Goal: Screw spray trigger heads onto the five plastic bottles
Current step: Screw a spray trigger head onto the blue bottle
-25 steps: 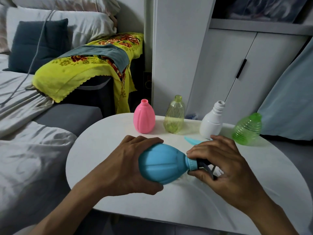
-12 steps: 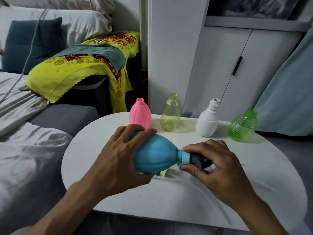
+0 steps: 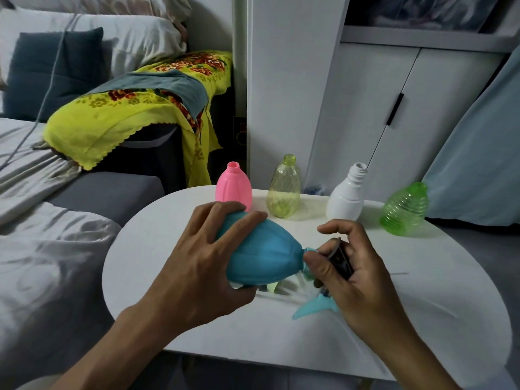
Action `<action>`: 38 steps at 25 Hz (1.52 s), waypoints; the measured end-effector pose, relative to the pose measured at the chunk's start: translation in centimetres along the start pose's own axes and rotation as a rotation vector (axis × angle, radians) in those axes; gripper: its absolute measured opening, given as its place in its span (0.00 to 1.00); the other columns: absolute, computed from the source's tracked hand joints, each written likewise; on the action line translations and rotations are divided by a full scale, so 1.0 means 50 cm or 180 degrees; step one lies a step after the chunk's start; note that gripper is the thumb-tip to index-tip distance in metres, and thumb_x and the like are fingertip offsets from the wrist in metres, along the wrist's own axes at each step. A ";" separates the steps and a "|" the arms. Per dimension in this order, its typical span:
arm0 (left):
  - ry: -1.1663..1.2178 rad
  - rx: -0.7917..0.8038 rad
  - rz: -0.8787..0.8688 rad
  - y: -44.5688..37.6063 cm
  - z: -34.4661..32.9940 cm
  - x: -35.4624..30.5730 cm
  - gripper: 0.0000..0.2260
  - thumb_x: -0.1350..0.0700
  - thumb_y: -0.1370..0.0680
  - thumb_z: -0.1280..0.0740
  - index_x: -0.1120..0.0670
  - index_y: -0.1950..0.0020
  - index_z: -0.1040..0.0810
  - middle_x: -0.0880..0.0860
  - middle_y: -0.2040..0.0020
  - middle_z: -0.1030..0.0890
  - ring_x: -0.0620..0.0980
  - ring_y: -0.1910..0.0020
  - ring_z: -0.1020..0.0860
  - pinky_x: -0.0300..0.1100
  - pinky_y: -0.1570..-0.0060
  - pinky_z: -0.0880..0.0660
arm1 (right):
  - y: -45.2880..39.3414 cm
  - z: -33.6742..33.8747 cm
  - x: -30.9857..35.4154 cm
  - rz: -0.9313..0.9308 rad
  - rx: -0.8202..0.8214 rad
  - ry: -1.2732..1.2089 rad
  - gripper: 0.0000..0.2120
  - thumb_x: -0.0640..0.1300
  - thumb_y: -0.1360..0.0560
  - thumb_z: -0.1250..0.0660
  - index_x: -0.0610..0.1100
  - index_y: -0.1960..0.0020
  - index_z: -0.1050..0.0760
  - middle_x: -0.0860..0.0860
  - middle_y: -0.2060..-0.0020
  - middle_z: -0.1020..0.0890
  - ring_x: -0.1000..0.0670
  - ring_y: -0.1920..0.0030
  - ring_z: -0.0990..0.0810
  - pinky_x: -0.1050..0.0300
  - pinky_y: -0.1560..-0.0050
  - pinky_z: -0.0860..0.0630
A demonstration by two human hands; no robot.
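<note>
My left hand grips a blue bottle lying sideways above the white table, neck pointing right. My right hand is closed around a spray trigger head at the bottle's neck; its black collar shows between my fingers and its blue lever sticks out below. Along the table's far edge stand a pink bottle, a yellow clear bottle, a white bottle and a green ribbed bottle, all with bare open necks.
A bed with grey sheets lies left of the table. A yellow floral cloth drapes over furniture behind it. A white cabinet stands behind the table and a pale blue curtain hangs at the right.
The trigger head has turned in my right hand: its blue lever now points down toward me. My left hand shifted its grip on the blue bottle, which stays sideways.
</note>
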State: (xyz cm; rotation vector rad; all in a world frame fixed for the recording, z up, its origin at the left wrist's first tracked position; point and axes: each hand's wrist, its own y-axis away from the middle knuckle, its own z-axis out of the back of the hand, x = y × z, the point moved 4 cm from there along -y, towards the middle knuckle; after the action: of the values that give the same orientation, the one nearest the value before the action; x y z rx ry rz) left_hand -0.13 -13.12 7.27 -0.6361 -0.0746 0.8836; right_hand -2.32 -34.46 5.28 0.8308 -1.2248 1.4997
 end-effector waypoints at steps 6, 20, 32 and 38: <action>-0.0207 0.0093 -0.0053 -0.002 -0.010 0.001 0.40 0.45 0.39 0.20 0.52 0.29 0.28 0.58 0.34 0.26 0.58 0.36 0.31 0.53 0.43 0.25 | -0.004 0.000 -0.011 -0.0545 0.0425 -0.0274 0.07 0.49 0.30 0.26 0.52 0.53 0.21 0.55 0.66 0.20 0.56 0.67 0.22 0.64 0.67 0.25; 0.0594 0.0352 0.0003 0.009 -0.031 -0.019 0.41 0.38 0.38 0.23 0.45 0.28 0.31 0.48 0.34 0.28 0.47 0.36 0.31 0.45 0.41 0.24 | 0.001 0.025 -0.038 -0.2107 0.0966 -0.1767 0.04 0.42 0.26 0.33 0.41 0.57 0.21 0.41 0.71 0.20 0.45 0.76 0.22 0.58 0.79 0.28; 0.0802 -0.0191 0.0994 0.012 -0.062 -0.023 0.44 0.38 0.41 0.24 0.46 0.28 0.35 0.50 0.37 0.29 0.51 0.40 0.30 0.46 0.44 0.24 | -0.005 -0.051 -0.060 -0.1093 -0.0224 -0.2471 0.09 0.46 0.30 0.24 0.49 0.50 0.15 0.52 0.67 0.19 0.54 0.69 0.25 0.57 0.67 0.26; -0.0173 -0.0518 0.0470 0.010 -0.088 -0.062 0.48 0.54 0.39 0.18 0.53 0.25 0.40 0.60 0.32 0.36 0.62 0.34 0.36 0.58 0.39 0.27 | -0.011 -0.061 -0.076 -0.1396 -0.0559 -0.3101 0.17 0.51 0.32 0.26 0.49 0.45 0.16 0.48 0.44 0.15 0.48 0.47 0.15 0.51 0.54 0.19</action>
State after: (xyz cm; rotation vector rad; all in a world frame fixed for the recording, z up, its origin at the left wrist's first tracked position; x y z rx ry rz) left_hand -1.08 -17.32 4.03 -0.7768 -0.1510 1.0449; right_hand -0.50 -32.53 1.17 1.6719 -1.6663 0.5856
